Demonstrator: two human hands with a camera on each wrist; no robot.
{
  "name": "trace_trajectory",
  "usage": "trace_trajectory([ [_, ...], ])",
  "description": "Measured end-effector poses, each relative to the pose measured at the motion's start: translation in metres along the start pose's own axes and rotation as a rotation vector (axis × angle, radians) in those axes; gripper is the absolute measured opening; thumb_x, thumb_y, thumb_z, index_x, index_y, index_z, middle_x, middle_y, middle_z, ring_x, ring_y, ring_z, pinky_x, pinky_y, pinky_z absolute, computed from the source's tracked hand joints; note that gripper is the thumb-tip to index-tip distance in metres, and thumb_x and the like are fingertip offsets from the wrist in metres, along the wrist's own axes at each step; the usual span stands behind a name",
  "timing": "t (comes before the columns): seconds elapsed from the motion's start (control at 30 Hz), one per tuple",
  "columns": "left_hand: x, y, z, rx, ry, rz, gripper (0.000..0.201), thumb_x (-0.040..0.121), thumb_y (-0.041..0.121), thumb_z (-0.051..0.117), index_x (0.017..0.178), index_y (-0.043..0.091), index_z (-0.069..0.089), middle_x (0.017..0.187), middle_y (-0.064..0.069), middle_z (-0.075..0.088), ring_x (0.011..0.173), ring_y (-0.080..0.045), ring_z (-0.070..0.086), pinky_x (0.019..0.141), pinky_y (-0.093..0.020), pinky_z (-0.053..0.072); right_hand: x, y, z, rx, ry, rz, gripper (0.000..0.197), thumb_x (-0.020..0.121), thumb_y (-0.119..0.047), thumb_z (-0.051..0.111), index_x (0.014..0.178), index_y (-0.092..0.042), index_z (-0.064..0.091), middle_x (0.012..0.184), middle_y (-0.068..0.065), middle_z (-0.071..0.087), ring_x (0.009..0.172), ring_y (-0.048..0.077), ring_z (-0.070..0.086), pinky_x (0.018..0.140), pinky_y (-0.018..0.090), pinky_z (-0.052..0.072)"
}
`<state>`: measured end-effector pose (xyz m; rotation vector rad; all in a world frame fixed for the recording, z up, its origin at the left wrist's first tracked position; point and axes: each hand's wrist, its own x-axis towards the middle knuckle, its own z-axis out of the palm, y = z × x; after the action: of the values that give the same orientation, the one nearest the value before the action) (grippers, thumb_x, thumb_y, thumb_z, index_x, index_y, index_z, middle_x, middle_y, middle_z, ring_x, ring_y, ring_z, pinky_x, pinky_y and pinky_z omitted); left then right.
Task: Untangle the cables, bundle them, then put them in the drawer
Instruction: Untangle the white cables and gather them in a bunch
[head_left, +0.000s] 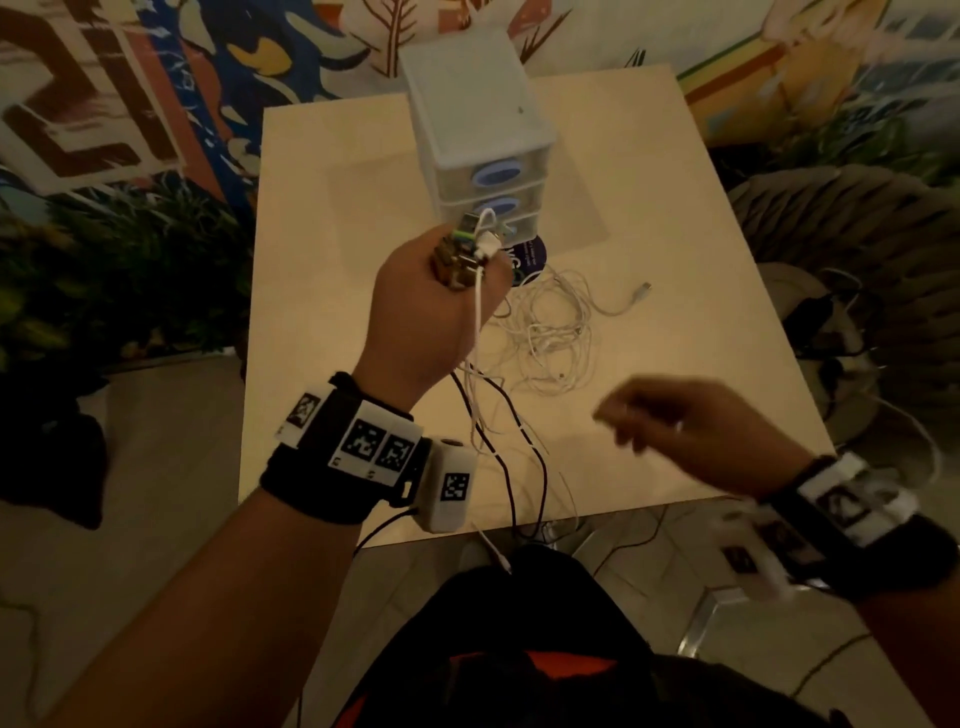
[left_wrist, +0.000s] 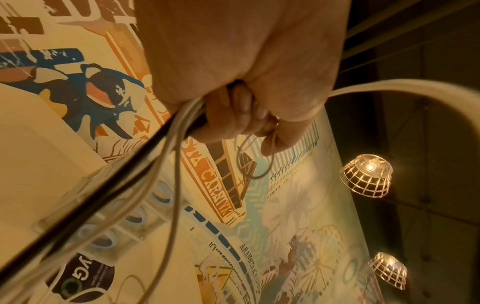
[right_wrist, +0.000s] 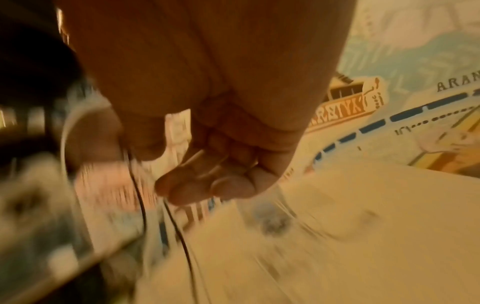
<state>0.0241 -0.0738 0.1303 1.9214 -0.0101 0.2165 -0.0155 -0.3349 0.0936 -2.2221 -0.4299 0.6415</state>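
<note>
My left hand (head_left: 457, 270) is raised above the table (head_left: 337, 260) and grips a bunch of cable ends (head_left: 467, 244) in its fist, plugs sticking out at the top. From the fist (left_wrist: 249, 115) white and black cables (head_left: 498, 415) hang down over the table's front edge. A loose tangle of white cables (head_left: 545, 332) lies on the table, one plug (head_left: 645, 287) trailing to the right. My right hand (head_left: 675, 421) hovers blurred above the front right of the table. Its fingers (right_wrist: 207, 185) are loosely curled, and thin black cables (right_wrist: 140, 201) run just past them.
A white three-drawer unit (head_left: 483, 130) with blue handles stands at the back middle, all drawers closed; it also shows as the drawer unit (left_wrist: 111, 216). A dark round sticker (head_left: 535, 260) lies in front of it. A wicker chair (head_left: 857, 249) stands right, plants (head_left: 130, 270) left.
</note>
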Motion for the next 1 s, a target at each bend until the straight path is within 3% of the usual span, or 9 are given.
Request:
trace_trajectory([
  [0.1,-0.001,-0.005,0.011,0.123,-0.007,0.018,0.021,0.088,0.026,0.065,0.079,0.007,0.066,0.066,-0.006,0.062,0.064,-0.02,0.056,0.063,-0.037,0.046,0.02,-0.072,-0.027,0.085,0.092,-0.213,0.042,0.099,-0.058,0.046,0.106,-0.026,0.073,0.086,-0.011,0.073,0.078,0.007,0.07,0.072,0.021,0.056],
  [0.23,0.0,-0.001,0.014,0.121,-0.07,0.019,0.017,0.075,0.029,0.062,0.084,0.017,0.07,0.071,0.006,0.068,0.068,-0.009,0.062,0.062,-0.028,0.048,0.051,-0.103,-0.02,0.001,0.191,-0.289,0.032,0.093,-0.05,0.062,0.091,-0.021,0.073,0.08,-0.006,0.072,0.075,0.011,0.069,0.071,0.032,0.057],
  [0.33,0.005,-0.002,0.007,0.128,-0.117,0.004,0.028,0.072,0.042,0.062,0.091,0.024,0.071,0.076,0.013,0.069,0.072,0.001,0.062,0.064,-0.02,0.048,0.061,-0.094,-0.016,0.021,0.229,-0.291,0.02,0.094,-0.035,0.07,0.085,-0.017,0.073,0.074,-0.005,0.071,0.07,0.012,0.068,0.067,0.034,0.056],
  [0.47,0.009,-0.007,0.001,0.008,-0.18,-0.058,0.025,0.082,0.027,0.086,0.096,0.034,0.067,0.074,0.027,0.068,0.076,0.014,0.062,0.071,-0.007,0.044,0.068,-0.07,-0.03,0.155,0.356,-0.245,0.02,0.097,-0.028,0.064,0.082,-0.017,0.069,0.068,-0.003,0.069,0.065,0.017,0.069,0.068,0.04,0.056],
  [0.63,0.015,-0.015,-0.008,-0.102,-0.087,-0.144,0.017,0.091,0.03,0.076,0.084,0.024,0.062,0.059,0.019,0.055,0.055,0.002,0.049,0.064,-0.025,0.043,0.068,-0.014,-0.044,0.332,0.518,-0.14,0.027,0.095,-0.019,0.062,0.072,-0.005,0.065,0.063,0.007,0.062,0.061,0.025,0.059,0.066,0.039,0.044],
  [0.7,0.017,-0.018,-0.009,-0.129,-0.069,-0.154,0.014,0.095,0.03,0.071,0.092,0.019,0.064,0.057,0.02,0.054,0.051,0.002,0.046,0.061,-0.028,0.039,0.058,0.004,-0.04,0.282,0.488,-0.1,0.028,0.096,-0.011,0.061,0.07,-0.003,0.065,0.065,0.009,0.062,0.061,0.023,0.058,0.066,0.036,0.044],
  [0.83,0.021,-0.019,-0.013,-0.214,-0.007,-0.205,0.019,0.096,0.043,0.066,0.096,0.024,0.069,0.052,0.015,0.048,0.048,-0.007,0.039,0.057,-0.032,0.034,0.031,0.037,-0.02,0.098,0.386,-0.01,0.027,0.097,-0.014,0.064,0.07,-0.018,0.069,0.066,-0.001,0.067,0.064,0.017,0.062,0.068,0.037,0.052],
  [0.9,0.023,-0.018,-0.014,-0.257,0.038,-0.224,0.034,0.096,0.047,0.064,0.094,0.013,0.065,0.05,0.013,0.039,0.045,-0.01,0.032,0.051,-0.03,0.03,0.02,0.054,-0.001,0.013,0.263,0.03,0.022,0.097,-0.025,0.065,0.076,-0.027,0.071,0.07,-0.009,0.07,0.066,0.009,0.065,0.07,0.034,0.054],
  [1.0,0.026,-0.01,-0.017,-0.356,0.07,-0.22,0.024,0.105,0.033,0.055,0.091,0.014,0.059,0.049,0.011,0.034,0.04,-0.007,0.028,0.042,-0.022,0.029,0.007,0.079,0.034,-0.187,-0.061,0.069,0.03,0.093,-0.056,0.053,0.088,-0.033,0.072,0.076,-0.019,0.069,0.071,0.004,0.064,0.07,0.027,0.053],
])
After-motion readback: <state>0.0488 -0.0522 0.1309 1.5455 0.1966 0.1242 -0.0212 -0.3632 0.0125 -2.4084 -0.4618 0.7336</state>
